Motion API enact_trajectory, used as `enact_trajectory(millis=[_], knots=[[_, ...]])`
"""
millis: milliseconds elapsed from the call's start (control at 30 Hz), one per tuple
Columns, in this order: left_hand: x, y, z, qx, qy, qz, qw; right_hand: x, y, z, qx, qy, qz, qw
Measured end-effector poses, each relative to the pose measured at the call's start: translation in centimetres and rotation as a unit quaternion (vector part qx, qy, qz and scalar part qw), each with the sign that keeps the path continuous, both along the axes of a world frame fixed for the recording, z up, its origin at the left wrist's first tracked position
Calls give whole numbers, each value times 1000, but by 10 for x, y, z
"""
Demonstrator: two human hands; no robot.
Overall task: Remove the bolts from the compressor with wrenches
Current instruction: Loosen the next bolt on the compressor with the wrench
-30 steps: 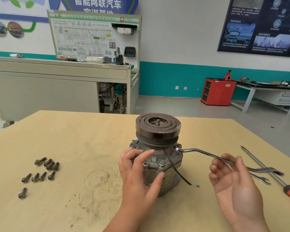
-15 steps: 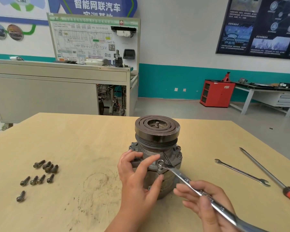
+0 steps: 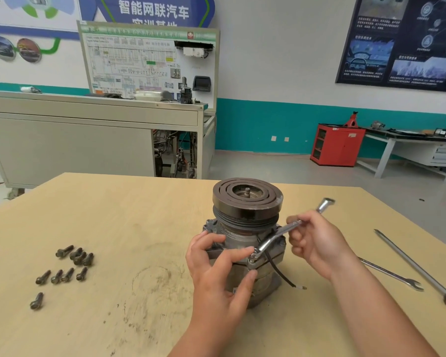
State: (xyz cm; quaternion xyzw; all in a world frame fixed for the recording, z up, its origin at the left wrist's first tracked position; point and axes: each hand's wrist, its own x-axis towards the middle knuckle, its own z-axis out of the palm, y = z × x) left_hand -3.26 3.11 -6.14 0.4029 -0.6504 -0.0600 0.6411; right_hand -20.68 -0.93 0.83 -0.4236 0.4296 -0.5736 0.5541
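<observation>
Left hand (image 3: 216,264) grips the compressor (image 3: 245,243); right hand (image 3: 317,243) grips the wrench (image 3: 276,238), its ring on a front bolt (image 3: 252,256).

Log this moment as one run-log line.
left hand: holds compressor | right hand: grips wrench, ring end at front flange | loose bolts: on table, left of compressor

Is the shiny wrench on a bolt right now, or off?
On. The shiny silver wrench has its ring end over a bolt on the grey metal compressor; the right hand grips its handle.
</observation>
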Motion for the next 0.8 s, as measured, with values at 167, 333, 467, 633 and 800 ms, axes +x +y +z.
enact_trajectory(millis=[167,333,467,633,800], knots=[[2,2,2,23,0,7,1000,-10,10,3,-22,-222,-12,975],[2,4,3,35,6,9,999,-18,82,-9,-89,-181,-54,978],[1,3,2,24,-2,7,1000,7,117,-13,-135,-75,-83,985],[1,1,1,-3,-13,14,1000,27,121,-21,-160,5,-118,980],[2,-1,1,-7,-32,27,999,31,120,-19,-172,79,-89,978]])
